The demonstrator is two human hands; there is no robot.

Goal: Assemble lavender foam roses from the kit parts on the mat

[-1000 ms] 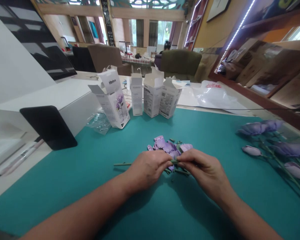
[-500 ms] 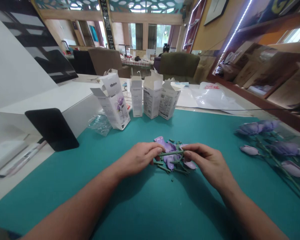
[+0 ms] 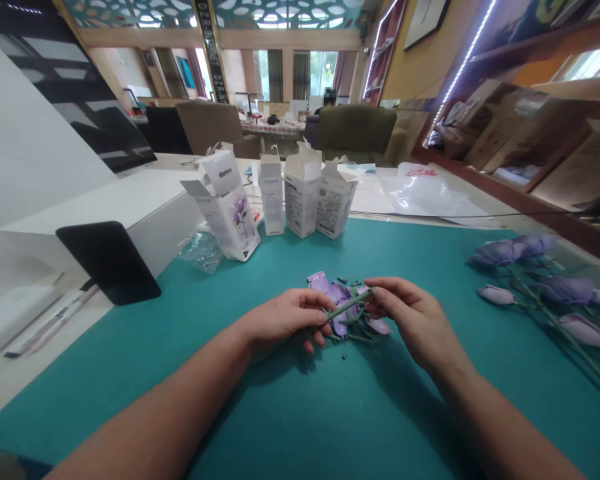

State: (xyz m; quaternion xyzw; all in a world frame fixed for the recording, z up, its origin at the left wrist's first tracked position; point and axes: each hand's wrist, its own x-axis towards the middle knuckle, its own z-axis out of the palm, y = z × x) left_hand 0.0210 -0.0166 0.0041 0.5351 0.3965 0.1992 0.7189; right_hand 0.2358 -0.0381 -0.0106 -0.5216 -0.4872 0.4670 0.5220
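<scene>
A thin green toy flower stem (image 3: 349, 305) slants between my hands, over a small pile of parts. My left hand (image 3: 287, 317) is closed around its lower stretch, with the thumb on top. At the upper right end, my right hand (image 3: 410, 313) pinches the stem between thumb and fingertips. Beneath lie purple petal pieces (image 3: 320, 283) and short green stem pieces (image 3: 363, 340), partly covered by my fingers. One tiny green piece (image 3: 344, 357) lies apart, nearer to me.
On the teal mat (image 3: 300, 413), purple flowers (image 3: 570, 291) with long stems lie at the right. Opened white boxes (image 3: 230, 213) stand at the back, beside crumpled clear plastic (image 3: 201, 251). A black tablet-like panel (image 3: 110, 262) leans at the left. A person (image 3: 329, 98) sits far behind.
The stem has gone from nearly level to tilted, its right end higher. My left hand has shifted its grip along the stem and loosened its fingers; my right hand has risen slightly.
</scene>
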